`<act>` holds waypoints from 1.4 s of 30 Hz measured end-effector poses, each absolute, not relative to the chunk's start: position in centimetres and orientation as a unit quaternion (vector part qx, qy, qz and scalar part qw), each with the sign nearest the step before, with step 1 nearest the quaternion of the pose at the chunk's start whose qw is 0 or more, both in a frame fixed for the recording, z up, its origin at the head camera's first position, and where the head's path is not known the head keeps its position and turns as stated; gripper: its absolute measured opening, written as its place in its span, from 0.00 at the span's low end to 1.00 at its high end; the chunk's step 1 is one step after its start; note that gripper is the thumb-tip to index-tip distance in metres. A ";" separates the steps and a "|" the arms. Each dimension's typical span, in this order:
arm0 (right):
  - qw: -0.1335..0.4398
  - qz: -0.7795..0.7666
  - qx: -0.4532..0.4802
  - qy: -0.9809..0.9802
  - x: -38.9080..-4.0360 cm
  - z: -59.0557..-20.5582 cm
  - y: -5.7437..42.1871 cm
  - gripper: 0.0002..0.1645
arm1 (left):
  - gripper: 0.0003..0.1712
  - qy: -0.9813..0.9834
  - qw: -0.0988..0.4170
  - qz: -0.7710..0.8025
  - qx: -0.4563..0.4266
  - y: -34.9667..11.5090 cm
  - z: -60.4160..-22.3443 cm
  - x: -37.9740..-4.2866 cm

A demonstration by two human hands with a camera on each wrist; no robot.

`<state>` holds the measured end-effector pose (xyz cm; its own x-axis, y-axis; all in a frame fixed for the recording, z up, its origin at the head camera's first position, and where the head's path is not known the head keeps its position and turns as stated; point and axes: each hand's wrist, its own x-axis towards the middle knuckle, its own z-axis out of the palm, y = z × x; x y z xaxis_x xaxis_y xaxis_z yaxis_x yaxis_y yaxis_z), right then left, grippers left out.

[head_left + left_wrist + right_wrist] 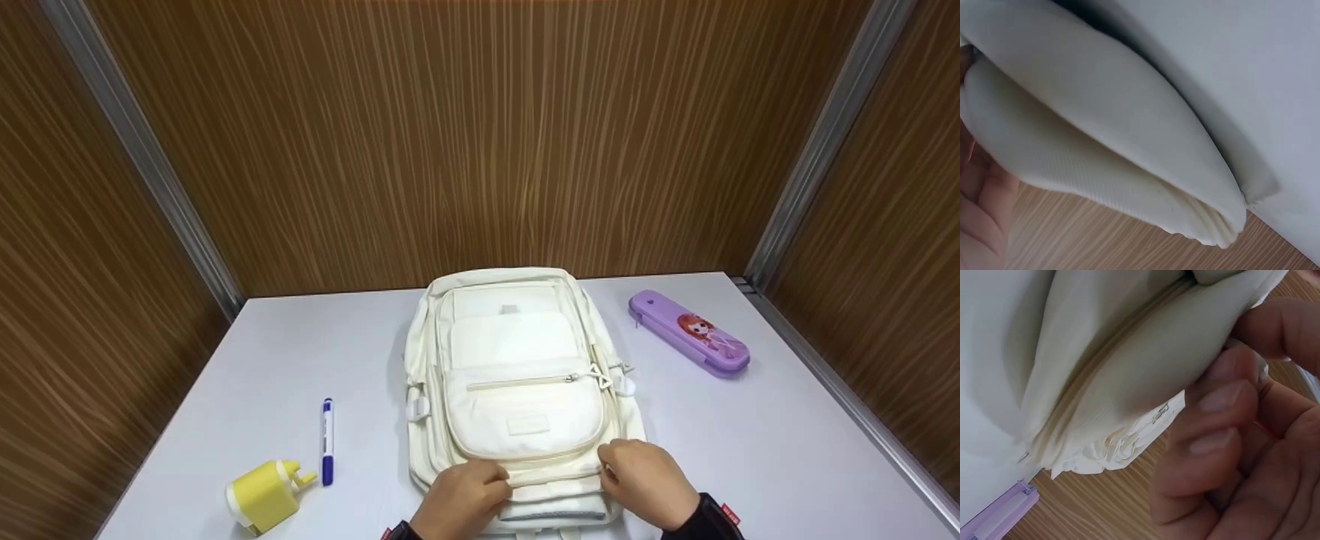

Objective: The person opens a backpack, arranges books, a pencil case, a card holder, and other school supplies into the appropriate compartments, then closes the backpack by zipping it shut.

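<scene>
A cream backpack (525, 337) lies on its back on the white table, its front pocket and zip facing up. Near its lower end, my left hand (463, 499) pinches the fabric on the left side. My right hand (646, 481) grips the fabric on the right side, fingers curled. In the left wrist view the bag's edge (1117, 107) bulges out, and only part of the left hand (985, 208) shows at the frame's side. The right wrist view has the curled right fingers (1213, 444) against the cream cloth (1157, 365); the exact pinch point is partly hidden.
A purple pencil case (690, 334) with a cartoon figure lies right of the backpack. To the left are a blue-and-white marker (328, 442) and a yellow-and-white object (266, 496) with a small crank-like part. Wood-grain panels (480, 135) enclose the table (315, 345).
</scene>
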<state>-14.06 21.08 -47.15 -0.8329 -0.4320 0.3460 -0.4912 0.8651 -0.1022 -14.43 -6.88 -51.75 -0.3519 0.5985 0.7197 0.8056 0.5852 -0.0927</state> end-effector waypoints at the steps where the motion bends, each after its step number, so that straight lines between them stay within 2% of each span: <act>1: 0.161 0.099 0.255 -0.948 -14.0 -47.2 20.8 0.22 | 0.11 -0.810 0.375 -0.131 -0.432 -6.7 -51.8 -14.4; 7: 0.174 0.147 0.345 -0.910 -13.9 -47.3 18.7 0.20 | 0.07 -0.816 0.394 -0.095 -0.412 -5.4 -51.8 -14.3; 14: 0.191 0.173 0.344 -0.903 -13.8 -47.2 17.2 0.20 | 0.07 -0.819 0.410 -0.088 -0.391 -3.1 -51.6 -14.0; 22: 0.125 0.263 0.320 -0.902 -13.9 -47.4 17.7 0.15 | 0.08 -0.824 0.433 -0.071 -0.358 0.0 -51.3 -13.9; 27: 0.107 0.299 0.294 -0.902 -13.8 -47.6 18.5 0.13 | 0.05 -0.845 0.367 -0.092 -0.379 -0.7 -50.2 -13.6; 30: 0.138 0.294 0.298 -0.897 -13.6 -47.6 18.8 0.13 | 0.08 -0.858 0.329 -0.126 -0.374 -2.5 -49.4 -14.0; 34: 0.193 0.265 0.300 -0.896 -13.4 -47.7 19.0 0.14 | 0.19 -0.892 0.294 -0.164 -0.301 -5.5 -49.1 -15.4; 39: 0.209 0.238 0.288 -0.904 -13.3 -47.6 19.0 0.12 | 0.36 -0.945 0.165 -0.184 -0.214 -8.4 -49.8 -16.7; 42: 0.187 0.238 0.277 -0.912 -13.4 -47.7 19.0 0.11 | 0.39 -0.955 0.095 -0.192 -0.207 -9.1 -50.4 -17.1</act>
<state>-13.38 19.04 -47.66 -0.7766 -0.4152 0.4738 -0.5940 0.7331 -0.3312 -17.09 -9.12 -50.45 -0.8965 0.3587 0.2601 0.4314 0.8406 0.3275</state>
